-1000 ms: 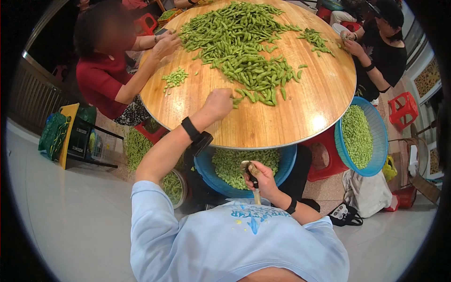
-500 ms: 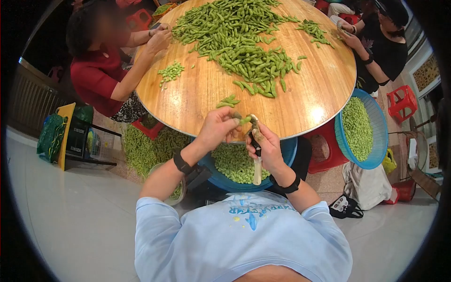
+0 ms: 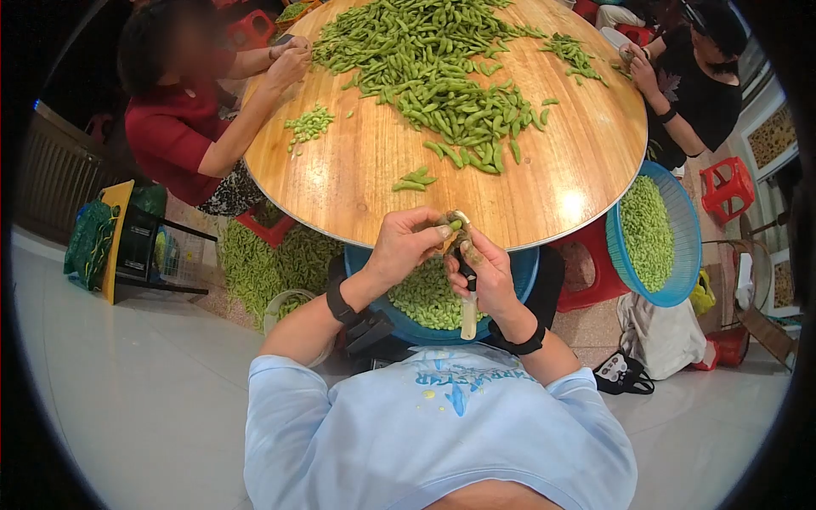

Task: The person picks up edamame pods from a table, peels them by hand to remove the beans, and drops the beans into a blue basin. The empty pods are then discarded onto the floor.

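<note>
- Pods on the floor (image 3: 255, 263) lie in a loose green heap well to the left of the person, below the counter's edge
- The left hand (image 3: 406, 246) is closed, its fingertips pinching one end of a soybean pod (image 3: 456, 225) just in front of the counter (image 3: 544, 187) rim
- That pod sits between the two hands, held in the air above the blue basin (image 3: 525, 270) and touching the fingers of both
- By its look the pod is very light, small and soft-shelled, likely a little fuzzy rather than slippery. It would bend or split under a hard squeeze, so a light pinch at the tips, clear of the swollen beans, seems the best hold
- The right hand (image 3: 486, 274) is wrapped around a pale-handled tool (image 3: 468, 316), whose handle points down toward the person and whose working end meets the pod. What kind of blade it has cannot be told
- A few loose pods (image 3: 414, 180) lie on the counter just beyond the hands, and the big pile (image 3: 442, 93) is farther off
- A blue basket (image 3: 685, 229) full of green stands to the right, well apart
</note>
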